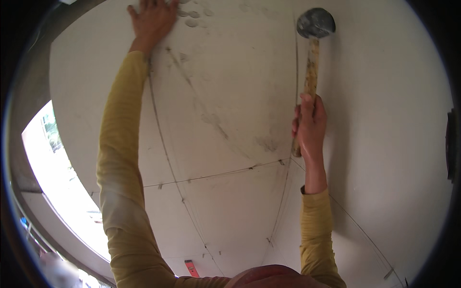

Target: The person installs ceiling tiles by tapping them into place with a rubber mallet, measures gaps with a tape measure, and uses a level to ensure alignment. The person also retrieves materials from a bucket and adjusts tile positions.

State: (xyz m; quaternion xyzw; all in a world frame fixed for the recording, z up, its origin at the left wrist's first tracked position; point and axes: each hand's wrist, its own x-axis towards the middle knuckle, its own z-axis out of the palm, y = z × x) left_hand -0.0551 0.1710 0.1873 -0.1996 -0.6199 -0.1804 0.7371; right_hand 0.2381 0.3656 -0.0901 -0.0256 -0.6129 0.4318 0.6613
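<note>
My right hand (312, 120) is closed round the wooden handle of a rubber mallet (316, 24) with a dark, scuffed head. The mallet stands upright in the picture, head at the top, beside a tile joint; I cannot tell whether it touches the surface. At the upper left, my left hand (154, 21) lies with fingers apart against a large pale tile (230, 86), its fingertips partly cut off by the top edge. Dark round smudges and grey streaks mark that tile, some right beside my left hand.
Thin joints with small spacers (281, 162) run between the tiles. A red spirit level (191, 268) shows low in the picture. Another pale surface (384, 120) lies on the right. To the left is a bright opening (67, 177). A dark object (450, 144) sits at the far right.
</note>
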